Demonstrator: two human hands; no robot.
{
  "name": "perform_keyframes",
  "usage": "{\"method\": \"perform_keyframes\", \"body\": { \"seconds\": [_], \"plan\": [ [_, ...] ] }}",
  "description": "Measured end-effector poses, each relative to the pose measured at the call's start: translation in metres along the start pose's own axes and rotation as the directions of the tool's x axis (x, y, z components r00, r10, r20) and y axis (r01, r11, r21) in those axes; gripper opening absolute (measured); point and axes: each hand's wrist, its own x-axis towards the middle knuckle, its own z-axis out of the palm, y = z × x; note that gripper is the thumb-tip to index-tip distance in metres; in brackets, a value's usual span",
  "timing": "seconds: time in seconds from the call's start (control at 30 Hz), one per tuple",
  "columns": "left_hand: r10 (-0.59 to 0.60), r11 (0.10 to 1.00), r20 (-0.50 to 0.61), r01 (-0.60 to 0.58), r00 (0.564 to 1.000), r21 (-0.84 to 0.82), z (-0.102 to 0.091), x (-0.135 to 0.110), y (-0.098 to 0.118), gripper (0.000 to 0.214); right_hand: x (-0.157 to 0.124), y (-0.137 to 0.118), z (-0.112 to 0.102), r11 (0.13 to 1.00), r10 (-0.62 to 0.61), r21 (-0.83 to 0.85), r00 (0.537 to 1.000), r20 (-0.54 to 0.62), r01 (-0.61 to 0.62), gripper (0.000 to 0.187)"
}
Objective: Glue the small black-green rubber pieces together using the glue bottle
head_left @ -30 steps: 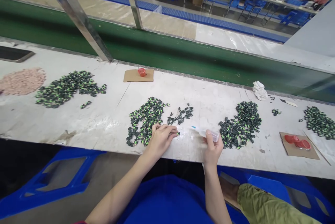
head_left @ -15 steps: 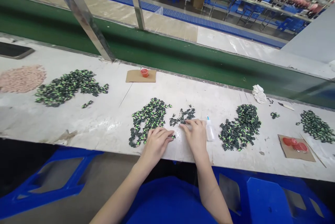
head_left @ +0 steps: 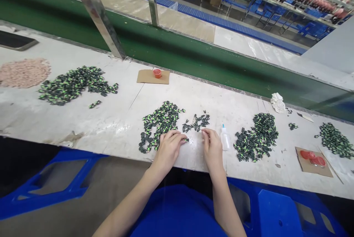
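Note:
My left hand (head_left: pixel 169 149) is closed, thumb and forefinger pinching a small black-and-green piece (head_left: pixel 187 140) above the table. Beside that hand on the left lies a loose heap of similar black-and-green pieces (head_left: pixel 162 117). My right hand (head_left: pixel 213 148) has its thumb and forefinger drawn together; whatever is between the tips is too small to make out. Just beyond its fingertips lie small slim black pieces (head_left: pixel 201 122), scattered in a patch. A white squeeze bottle with a blue tip (head_left: pixel 225 139) lies to the right of this hand.
More black-and-green heaps lie at left (head_left: pixel 74 83), right (head_left: pixel 258 137) and far right (head_left: pixel 336 141). A pink heap (head_left: pixel 24 72) is at far left. A red cup (head_left: pixel 157 73) stands on cardboard (head_left: pixel 143 77). Crumpled white tissue (head_left: pixel 277 102) sits near the green barrier (head_left: pixel 193 52).
My right hand has drawn back to the right from the slim black pieces, its fingertips closer together. My left hand still pinches its piece. The whole view has shifted slightly.

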Motion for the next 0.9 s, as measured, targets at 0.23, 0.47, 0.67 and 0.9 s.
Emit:
{"method": "perform_keyframes", "body": {
  "seconds": [0.23, 0.47, 0.67, 0.9],
  "plan": [
    [0.019, 0.999, -0.021, -0.018, 1.000, 0.028, 0.004, 0.003, 0.007, 0.019, -0.016, -0.008, -0.003, 0.981, -0.016, 0.194, 0.990, 0.139, -0.012, 0.027],
    [0.024, 1.000, 0.054, -0.024, 0.998, -0.013, -0.002, 0.004, 0.012, 0.023, -0.015, -0.010, -0.006, 0.957, 0.004, 0.284, 0.984, 0.179, -0.056, 0.017],
    [0.037, 0.996, 0.119, -0.027, 0.992, -0.081, -0.005, 0.006, 0.009, 0.024, -0.018, -0.006, -0.008, 0.904, 0.098, 0.386, 0.967, 0.234, -0.185, 0.019],
    [0.097, 0.981, 0.173, -0.064, 0.980, -0.185, -0.011, 0.008, 0.012, 0.021, -0.022, -0.002, -0.014, 0.742, 0.215, 0.554, 0.916, 0.337, -0.378, 0.037]
  ]
}}
